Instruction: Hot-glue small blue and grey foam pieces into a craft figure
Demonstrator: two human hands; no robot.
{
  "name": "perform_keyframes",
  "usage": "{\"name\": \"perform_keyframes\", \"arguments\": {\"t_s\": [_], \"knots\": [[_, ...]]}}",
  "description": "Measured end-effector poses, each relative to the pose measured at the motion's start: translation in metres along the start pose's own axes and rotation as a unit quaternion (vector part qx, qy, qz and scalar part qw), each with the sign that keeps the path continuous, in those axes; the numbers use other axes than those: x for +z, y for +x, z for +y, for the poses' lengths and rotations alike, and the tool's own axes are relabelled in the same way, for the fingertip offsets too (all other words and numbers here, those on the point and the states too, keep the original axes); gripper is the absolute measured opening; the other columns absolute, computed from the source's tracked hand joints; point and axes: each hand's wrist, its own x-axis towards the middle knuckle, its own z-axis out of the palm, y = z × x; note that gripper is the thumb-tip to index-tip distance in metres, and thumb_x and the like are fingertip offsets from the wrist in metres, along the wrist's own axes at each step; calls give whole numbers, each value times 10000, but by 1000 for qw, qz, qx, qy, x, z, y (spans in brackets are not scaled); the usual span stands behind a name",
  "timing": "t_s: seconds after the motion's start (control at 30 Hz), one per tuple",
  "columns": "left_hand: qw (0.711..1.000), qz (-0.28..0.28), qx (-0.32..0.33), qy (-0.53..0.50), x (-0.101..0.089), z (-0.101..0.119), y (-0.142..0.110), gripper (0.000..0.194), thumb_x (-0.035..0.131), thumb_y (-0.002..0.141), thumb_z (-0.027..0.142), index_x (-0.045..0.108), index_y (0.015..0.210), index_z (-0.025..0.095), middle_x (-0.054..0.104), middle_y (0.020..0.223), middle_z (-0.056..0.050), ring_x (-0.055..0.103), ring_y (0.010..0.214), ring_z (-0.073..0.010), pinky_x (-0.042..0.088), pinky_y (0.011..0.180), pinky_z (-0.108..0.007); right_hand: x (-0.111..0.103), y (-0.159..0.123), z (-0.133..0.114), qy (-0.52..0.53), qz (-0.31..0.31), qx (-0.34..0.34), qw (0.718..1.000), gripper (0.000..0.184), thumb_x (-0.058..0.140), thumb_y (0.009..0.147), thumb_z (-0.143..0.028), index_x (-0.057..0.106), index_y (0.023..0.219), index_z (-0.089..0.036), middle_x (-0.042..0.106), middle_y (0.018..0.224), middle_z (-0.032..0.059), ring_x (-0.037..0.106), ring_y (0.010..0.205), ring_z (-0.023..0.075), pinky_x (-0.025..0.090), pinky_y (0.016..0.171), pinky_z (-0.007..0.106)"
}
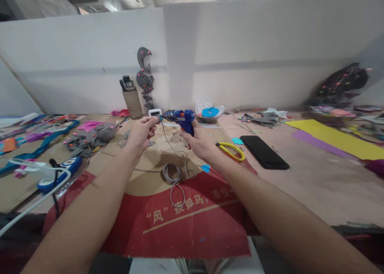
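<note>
My right hand [199, 140] is wrapped round the handle of a blue hot glue gun [187, 121], held level above the cardboard with its nozzle pointing left. My left hand [142, 132] pinches the end of a thin grey cord [168, 141] close to the nozzle; the exact spot between the fingertips is too small to make out. From there the cord hangs down to a loose coil [172, 174] on the red-and-brown cardboard [192, 230]. Yellow-handled scissors or snips [232, 152] lie under my right forearm, their blades hardly visible.
A black phone [264, 152] lies to the right, near yellow sheets [336, 138]. On the left are a blue-and-white power strip [60, 174] and a pile of grey pieces with pink dots [91, 138]. A bottle [132, 100] stands before the white partition [90, 58].
</note>
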Motion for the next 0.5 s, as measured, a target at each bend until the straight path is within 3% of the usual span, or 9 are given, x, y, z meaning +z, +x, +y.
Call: {"name": "perform_keyframes", "arguments": {"t_s": [0.27,0.43,0.5], "knots": [[1000,10,-9,-18,-2,2,1,223,752,566,223,604,695,117,561,658,-3,392,449,-13,185,339,-122,-1,0,1,38,2,21,999,303,557,757,-291,455,1039,-243,582,799,-4,469,518,99,427,453,237],[1000,23,-10,-15,-4,0,2,204,742,584,203,627,735,128,575,656,-2,396,440,-17,193,346,-132,-5,5,6,165,0,130,978,225,538,760,-273,403,936,-232,617,793,-10,448,437,67,434,408,220],[1000,20,-3,-1,-2,-1,1,205,740,594,202,642,761,132,578,657,-1,407,448,-21,215,359,-140,-9,10,16,139,0,188,972,178,554,753,-260,440,880,-212,615,731,4,480,462,82,444,433,227]]}}
